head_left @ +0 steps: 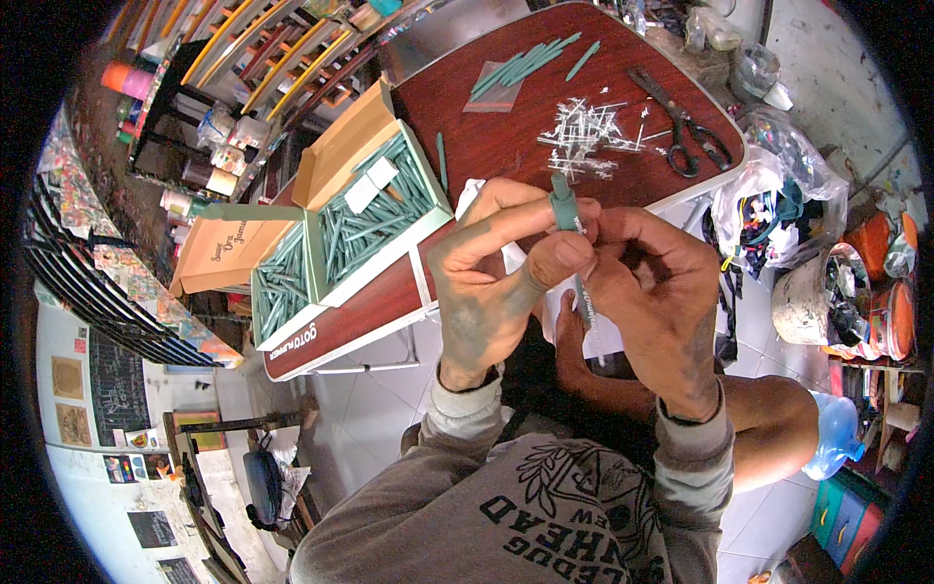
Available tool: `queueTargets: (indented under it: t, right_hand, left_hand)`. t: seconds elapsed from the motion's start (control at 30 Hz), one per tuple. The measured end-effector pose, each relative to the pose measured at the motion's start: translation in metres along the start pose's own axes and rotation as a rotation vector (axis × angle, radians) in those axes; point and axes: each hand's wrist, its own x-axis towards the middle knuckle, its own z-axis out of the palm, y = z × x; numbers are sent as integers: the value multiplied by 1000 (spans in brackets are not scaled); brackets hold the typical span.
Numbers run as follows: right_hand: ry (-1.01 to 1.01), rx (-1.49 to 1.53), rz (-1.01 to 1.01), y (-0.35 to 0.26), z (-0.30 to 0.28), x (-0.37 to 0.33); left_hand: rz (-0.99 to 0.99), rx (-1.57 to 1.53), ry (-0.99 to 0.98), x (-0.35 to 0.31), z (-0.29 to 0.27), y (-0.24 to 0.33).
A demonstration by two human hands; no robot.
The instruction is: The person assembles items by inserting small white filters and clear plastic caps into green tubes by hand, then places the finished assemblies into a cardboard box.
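My left hand (491, 263) is closed, pinching a green pen-like stick (561, 204) upright between thumb and fingers. A broader green band seems to wrap its middle. My right hand (666, 282) is closed against it from the other side, its thumb and fingers pinching a narrow white strip (588, 304) with small dark marks. That strip hangs below the fingertips; where it meets the green stick is partly covered by my fingers. Both hands are held up in front of my chest, over the near edge of the table. Dark grey smudges mark both hands.
On the red-brown table (457, 83) stands an open carton (428, 229) full of green sticks, with a second box (321, 311) beside it. Several sticks lie on a clear bag (491, 95). White scraps (584, 136) and black-handled scissors (686, 136) lie right; a plastic bag (778, 204) hangs beyond.
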Motion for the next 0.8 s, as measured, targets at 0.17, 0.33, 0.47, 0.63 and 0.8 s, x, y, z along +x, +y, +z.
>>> queueTargets:
  t: [0.17, 0.33, 0.47, 0.63, 0.8]
  right_hand:
    - [27, 45, -20, 3, 2, -2]
    - [33, 13, -40, 3, 4, -3]
    - [41, -55, -85, 8, 5, -3]
    - [79, -166, -204, 8, 6, -1]
    - [198, -290, -319, 7, 15, -2]
  left_hand:
    - [-116, 104, 34, 0, 1, 12]
    - [31, 2, 78, 2, 3, 5]
    - [151, 354, 46, 5, -4, 8]
    - [215, 555, 144, 8, -2, 12]
    - [252, 588, 219, 9, 2, 15]
